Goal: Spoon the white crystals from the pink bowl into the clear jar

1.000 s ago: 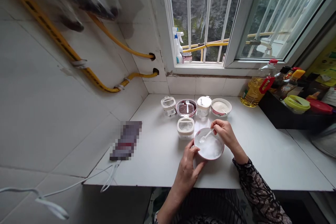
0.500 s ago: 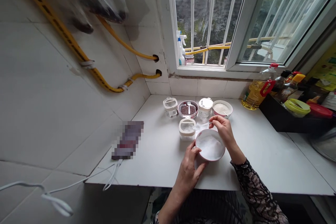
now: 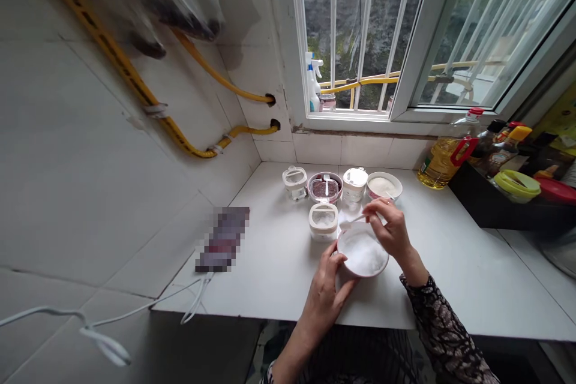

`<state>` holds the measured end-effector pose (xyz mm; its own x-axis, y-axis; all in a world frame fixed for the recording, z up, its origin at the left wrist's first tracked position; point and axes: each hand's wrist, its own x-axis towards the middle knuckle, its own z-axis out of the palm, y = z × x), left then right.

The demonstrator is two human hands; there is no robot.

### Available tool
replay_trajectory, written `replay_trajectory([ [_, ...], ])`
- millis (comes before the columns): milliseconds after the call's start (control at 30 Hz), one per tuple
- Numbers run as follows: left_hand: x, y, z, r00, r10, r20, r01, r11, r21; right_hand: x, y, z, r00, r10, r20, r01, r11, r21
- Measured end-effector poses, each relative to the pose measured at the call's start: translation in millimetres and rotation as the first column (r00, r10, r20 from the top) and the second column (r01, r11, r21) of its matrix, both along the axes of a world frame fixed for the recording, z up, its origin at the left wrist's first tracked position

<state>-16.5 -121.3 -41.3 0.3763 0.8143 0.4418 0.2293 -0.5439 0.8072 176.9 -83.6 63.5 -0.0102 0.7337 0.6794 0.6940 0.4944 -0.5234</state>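
My left hand [image 3: 327, 285] grips the near left side of a bowl [image 3: 363, 250] holding white granules, low over the counter. Pinched in my right hand [image 3: 390, 229] is a small white spoon [image 3: 351, 222], its head above the bowl's far rim. Just beyond the bowl on the left stands a clear jar [image 3: 323, 223] with a cream-rimmed lid and white contents. Behind it are a bowl of dark red contents [image 3: 324, 187] with a clear lid and another white spoon on top, a white-lidded jar [image 3: 355, 183], and a bowl of pale grains [image 3: 384, 185].
Another lidded jar [image 3: 295, 183] stands at the back left. A blurred dark flat object [image 3: 224, 240] with a white cable lies at the counter's left edge. At right are an oil bottle [image 3: 443, 156] and a black box [image 3: 477, 198] of bottles. Yellow pipes [image 3: 184, 143] run along the wall.
My right hand has brought the spoon from over the near jar to the bowl's far rim. My left hand still grips the bowl. The whole view has shifted slightly.
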Motion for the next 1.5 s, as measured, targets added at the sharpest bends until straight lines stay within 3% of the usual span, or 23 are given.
replay_trajectory([
  [167,-0.9,0.2,-1.0,1.0,-0.008,-0.004,0.008,1.0,-0.012,16.8,-2.9,-7.4,0.994,0.042,0.099,-0.033,0.995,-0.098],
  [367,-0.3,0.4,-4.2,1.0,-0.007,0.002,0.007,1.0,-0.002,0.3,-2.0,-19.8,0.968,0.153,0.198,-0.1,0.962,-0.254],
  [600,-0.1,0.2,-5.3,1.0,-0.014,0.01,0.014,1.0,-0.016,8.6,0.4,-18.9,0.999,-0.04,0.01,0.041,0.942,-0.333],
  [733,0.0,0.4,-5.6,1.0,-0.014,-0.003,0.014,1.0,-0.005,12.2,1.8,-18.0,0.997,-0.066,-0.039,0.049,0.937,-0.347],
  [933,0.1,0.5,-5.1,1.0,0.004,-0.008,-0.004,1.0,0.013,8.2,1.0,-19.4,0.991,-0.059,0.122,0.092,0.955,-0.284],
  [1133,0.3,0.1,-4.3,1.0,-0.002,-0.003,0.002,1.0,-0.003,5.7,1.7,-23.1,0.991,-0.026,0.13,0.06,0.964,-0.259],
  [1300,0.5,0.4,-3.6,1.0,0.007,-0.015,-0.007,1.0,0.029,4.1,2.4,-23.4,0.999,0.006,0.033,0.004,0.952,-0.306],
  [1500,1.2,0.4,-1.4,1.0,-0.006,-0.007,0.006,0.999,0.039,12.4,3.7,-18.0,0.942,-0.12,-0.314,-0.023,0.909,-0.417],
])
